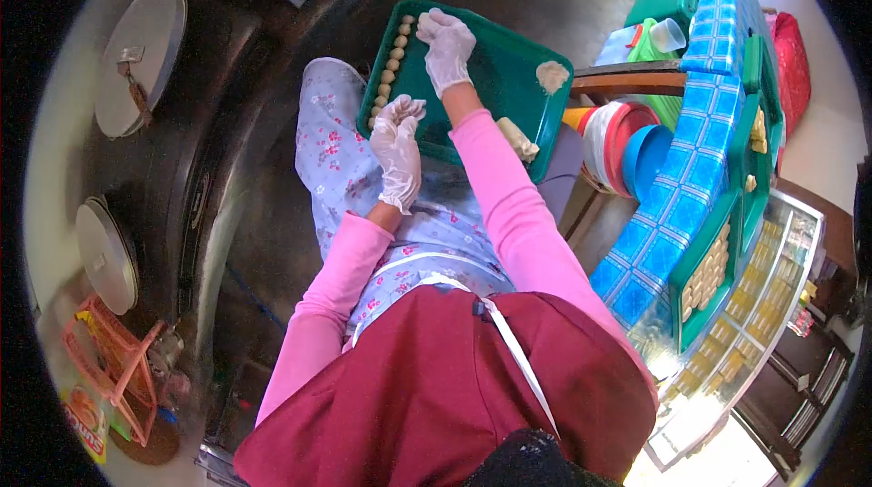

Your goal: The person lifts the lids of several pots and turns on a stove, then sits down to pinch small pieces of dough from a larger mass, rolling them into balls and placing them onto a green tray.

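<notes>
A dark green tray [504,46] rests across my lap. Along its left side runs a row of small round dough balls [392,64]. My right hand [447,46], in a clear glove, is at the tray's far left corner, fingers pinched on a pale dough ball [423,25] beside the row's far end. My left hand [398,146], also gloved, is over the tray's near left corner with its fingers curled closed; whatever is inside them is hidden. A thick dough log [517,139] lies at the near right edge, and a pale floury patch [551,77] is at the far right.
To the right, a table with a blue checked cloth [668,205] holds another green tray with flat dough pieces [706,273]. Red and blue basins [647,160] stand beside it. Large dark drums with round lids [141,60] are on the left, near an orange basket [113,364].
</notes>
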Demonstrator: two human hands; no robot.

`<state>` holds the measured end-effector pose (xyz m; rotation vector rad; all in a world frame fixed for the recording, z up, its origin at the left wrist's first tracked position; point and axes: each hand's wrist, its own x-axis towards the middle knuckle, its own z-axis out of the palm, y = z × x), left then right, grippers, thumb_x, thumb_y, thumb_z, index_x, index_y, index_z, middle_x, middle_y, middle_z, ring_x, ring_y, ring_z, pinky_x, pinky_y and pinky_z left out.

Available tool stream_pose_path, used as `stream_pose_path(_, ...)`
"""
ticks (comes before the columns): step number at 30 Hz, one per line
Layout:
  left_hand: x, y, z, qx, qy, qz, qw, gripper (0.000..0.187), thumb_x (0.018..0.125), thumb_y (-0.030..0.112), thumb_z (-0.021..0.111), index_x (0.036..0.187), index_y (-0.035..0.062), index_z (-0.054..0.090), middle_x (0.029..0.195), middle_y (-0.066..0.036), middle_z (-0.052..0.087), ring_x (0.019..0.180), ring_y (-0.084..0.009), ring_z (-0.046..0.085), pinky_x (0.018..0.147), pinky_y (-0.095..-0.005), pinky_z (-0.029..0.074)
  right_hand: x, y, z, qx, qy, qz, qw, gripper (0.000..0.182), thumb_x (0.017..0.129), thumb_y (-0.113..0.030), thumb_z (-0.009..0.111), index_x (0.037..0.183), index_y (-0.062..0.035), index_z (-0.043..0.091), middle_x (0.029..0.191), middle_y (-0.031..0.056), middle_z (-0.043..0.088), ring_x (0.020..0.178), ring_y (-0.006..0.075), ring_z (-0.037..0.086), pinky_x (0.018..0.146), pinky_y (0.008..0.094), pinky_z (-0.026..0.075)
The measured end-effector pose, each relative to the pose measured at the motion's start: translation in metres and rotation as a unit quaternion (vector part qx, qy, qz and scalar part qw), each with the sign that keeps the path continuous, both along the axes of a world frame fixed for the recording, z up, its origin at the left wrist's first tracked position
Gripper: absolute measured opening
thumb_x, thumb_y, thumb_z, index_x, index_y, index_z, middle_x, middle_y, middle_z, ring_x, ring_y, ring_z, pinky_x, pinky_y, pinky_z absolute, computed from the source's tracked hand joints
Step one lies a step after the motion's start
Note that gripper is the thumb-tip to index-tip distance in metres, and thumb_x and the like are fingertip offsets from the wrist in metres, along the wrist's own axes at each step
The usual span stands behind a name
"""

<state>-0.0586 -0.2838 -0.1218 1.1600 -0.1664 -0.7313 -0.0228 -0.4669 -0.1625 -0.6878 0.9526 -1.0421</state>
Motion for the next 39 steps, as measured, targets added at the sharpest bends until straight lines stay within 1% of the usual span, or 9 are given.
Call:
stream_pose_path(8, 0.103, 0.015, 0.053, -0.057, 0.073, 0.062, 0.994, 0.03, 0.092, 0.004, 0.054, 0.122, -0.003, 0.053, 0.12, -0.019, 0.06, 0.113, -0.0265, 0.059, 0.1, -0.0371, 0.046, 0.008, -0.001, 0.007, -0.02, 0.083, 0.04, 0.996, 0.033, 0.078, 0.002, 0.068, 0.11, 0.0057, 0.06, 0.088, 0.0122, 0.066, 0.07, 0.0167, 0.064, 0.056, 0.0263, 0.05)
stream_pose_path(16, 0.148, 0.004, 0.014, -0.293, 0.324, -0.047, 0.898, 0.037, 0.096, 0.018, 0.053, 0.126, -0.0035, 0.052, 0.133, -0.027, 0.051, 0.125, -0.0371, 0.05, 0.108, -0.0463, 0.038, -0.065, 0.093, 0.015, -0.095, 0.275, 0.4, 0.869, 0.015, 0.073, -0.007, 0.068, 0.086, -0.0009, 0.073, 0.072, 0.0067, 0.069, 0.058, 0.0147, 0.062, 0.055, 0.0291, 0.049)
stream_pose_path(18, 0.138, 0.0, 0.008, -0.301, 0.359, -0.051, 0.882, 0.037, 0.097, 0.018, 0.051, 0.127, -0.0036, 0.051, 0.134, -0.027, 0.05, 0.127, -0.0377, 0.048, 0.109, -0.0477, 0.036, -0.066, 0.11, 0.015, -0.226, 0.36, 0.407, 0.809, 0.013, 0.07, -0.012, 0.068, 0.08, -0.0039, 0.073, 0.078, 0.0188, 0.069, 0.071, 0.0322, 0.067, 0.066, 0.0399, 0.052)
stream_pose_path(20, 0.132, 0.001, 0.009, -0.278, 0.364, -0.035, 0.888, 0.038, 0.096, 0.018, 0.051, 0.128, -0.0032, 0.051, 0.137, -0.027, 0.048, 0.129, -0.0374, 0.045, 0.111, -0.0483, 0.034, -0.06, 0.121, 0.003, -0.311, 0.424, 0.353, 0.774, 0.017, 0.071, -0.011, 0.066, 0.084, -0.0048, 0.073, 0.082, 0.0203, 0.068, 0.079, 0.0365, 0.066, 0.07, 0.0428, 0.052)
stream_pose_path(26, 0.13, -0.002, 0.012, -0.244, 0.355, -0.029, 0.902, 0.038, 0.097, 0.018, 0.049, 0.128, -0.0018, 0.052, 0.137, -0.025, 0.049, 0.127, -0.0359, 0.047, 0.11, -0.0469, 0.035, -0.063, 0.13, 0.009, -0.371, 0.425, 0.307, 0.767, 0.021, 0.076, -0.011, 0.059, 0.093, -0.0072, 0.071, 0.083, 0.0187, 0.068, 0.079, 0.0362, 0.066, 0.069, 0.0443, 0.051)
stream_pose_path(28, 0.124, -0.004, 0.019, -0.177, 0.304, -0.056, 0.934, 0.036, 0.096, 0.018, 0.05, 0.126, -0.0017, 0.055, 0.134, -0.023, 0.052, 0.125, -0.0329, 0.05, 0.109, -0.0442, 0.037, -0.089, 0.106, 0.04, -0.463, 0.494, 0.318, 0.664, 0.019, 0.08, -0.009, 0.054, 0.089, -0.0096, 0.07, 0.077, 0.0149, 0.067, 0.073, 0.0322, 0.065, 0.067, 0.0444, 0.051)
stream_pose_path(31, 0.106, -0.005, 0.034, -0.116, 0.253, -0.226, 0.934, 0.031, 0.094, 0.016, 0.055, 0.119, -0.0017, 0.058, 0.119, -0.018, 0.063, 0.107, -0.0255, 0.063, 0.092, -0.0361, 0.052, -0.162, 0.046, 0.038, -0.483, 0.641, 0.229, 0.551, 0.017, 0.071, -0.011, 0.058, 0.084, -0.0101, 0.07, 0.077, 0.0144, 0.065, 0.076, 0.0331, 0.065, 0.068, 0.0446, 0.052)
stream_pose_path(35, 0.043, -0.026, 0.024, -0.068, 0.233, -0.471, 0.848, 0.035, 0.092, 0.02, 0.058, 0.116, -0.0048, 0.059, 0.114, -0.017, 0.066, 0.096, -0.0219, 0.067, 0.081, -0.0324, 0.057, -0.209, 0.017, 0.042, -0.358, 0.614, 0.37, 0.599, 0.02, 0.065, -0.025, 0.068, 0.069, -0.0064, 0.065, 0.077, 0.0177, 0.064, 0.078, 0.0354, 0.064, 0.069, 0.047, 0.05)
stream_pose_path(39, -0.024, -0.04, -0.003, 0.044, 0.345, -0.53, 0.773, 0.032, 0.092, 0.013, 0.053, 0.116, -0.008, 0.058, 0.107, -0.018, 0.067, 0.089, -0.0261, 0.068, 0.081, -0.0361, 0.056, -0.216, 0.016, 0.05, -0.348, 0.606, 0.418, 0.58, 0.022, 0.067, -0.026, 0.069, 0.072, -0.0046, 0.066, 0.08, 0.018, 0.065, 0.079, 0.0361, 0.063, 0.069, 0.0448, 0.049)
